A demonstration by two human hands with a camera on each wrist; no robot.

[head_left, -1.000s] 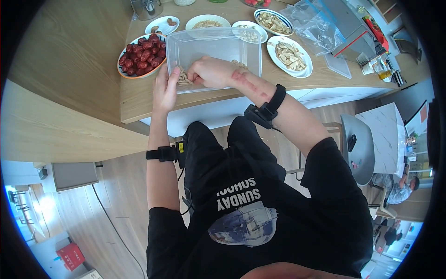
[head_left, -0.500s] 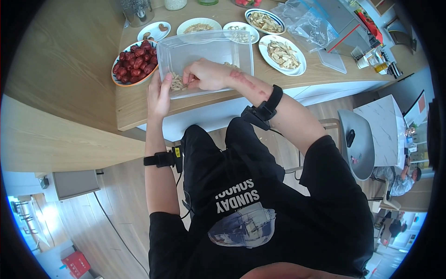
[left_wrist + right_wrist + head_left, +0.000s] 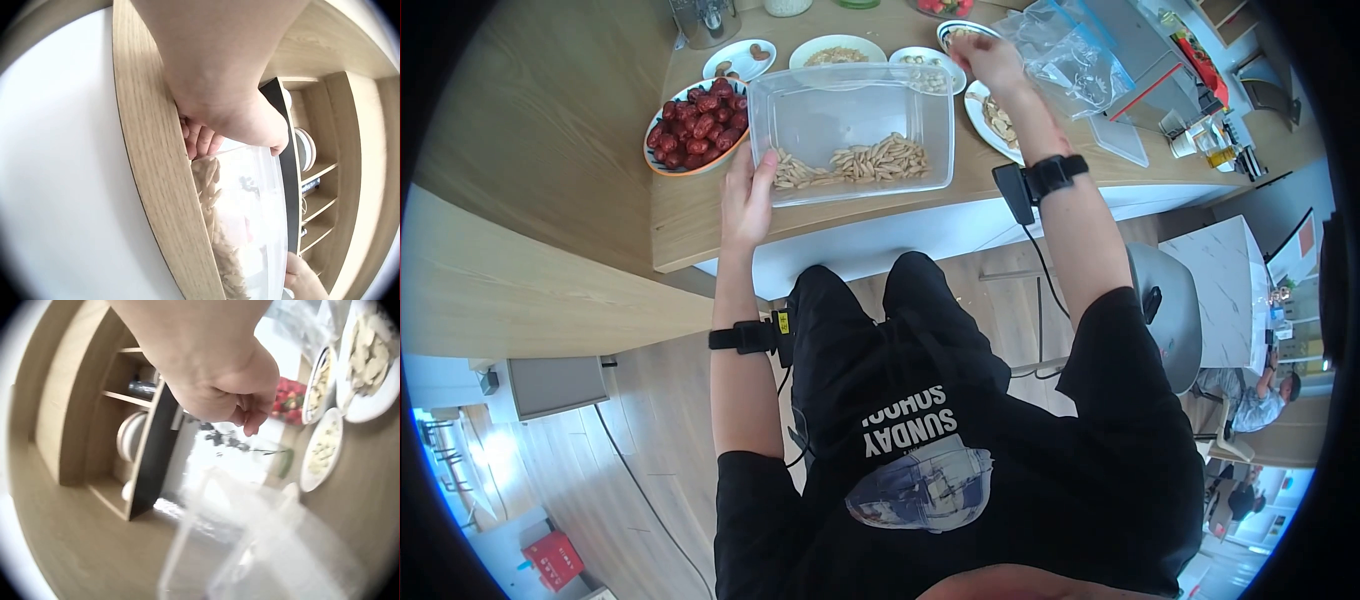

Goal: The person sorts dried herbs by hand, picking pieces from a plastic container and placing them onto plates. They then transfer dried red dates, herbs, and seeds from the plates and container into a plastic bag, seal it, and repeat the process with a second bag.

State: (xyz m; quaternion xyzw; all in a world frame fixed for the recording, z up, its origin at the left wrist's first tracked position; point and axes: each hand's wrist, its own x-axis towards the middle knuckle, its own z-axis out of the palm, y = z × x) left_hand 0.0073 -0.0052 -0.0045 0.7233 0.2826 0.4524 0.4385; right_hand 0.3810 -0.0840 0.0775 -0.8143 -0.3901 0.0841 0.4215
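Note:
In the head view a clear plastic box (image 3: 855, 110) stands at the counter's front edge, with pale tan, stick-like pieces (image 3: 880, 158) in two heaps along its near side. My left hand (image 3: 745, 205) grips the box's left wall, thumb at the rim; the left wrist view shows its fingertips (image 3: 203, 139) beside the pieces. My right hand (image 3: 992, 62) is raised past the box's right corner, its fingertips over the blue-rimmed bowl (image 3: 944, 28) of pale slices, which it partly hides. Its fingers hang loosely curled in the right wrist view, with nothing visible in them.
A bowl of red dates (image 3: 697, 125) stands left of the box. Behind it are small plates of cashews (image 3: 740, 58), pale grains (image 3: 837, 52) and cream bits (image 3: 927, 68). An oval plate of slices (image 3: 990, 118) lies to the right, near clear plastic bags (image 3: 1065, 60) and a flat lid (image 3: 1118, 140).
My right hand has left the pieces inside the box and moved right and back to the blue-rimmed bowl. The pieces now show in two heaps. My left hand stays on the box.

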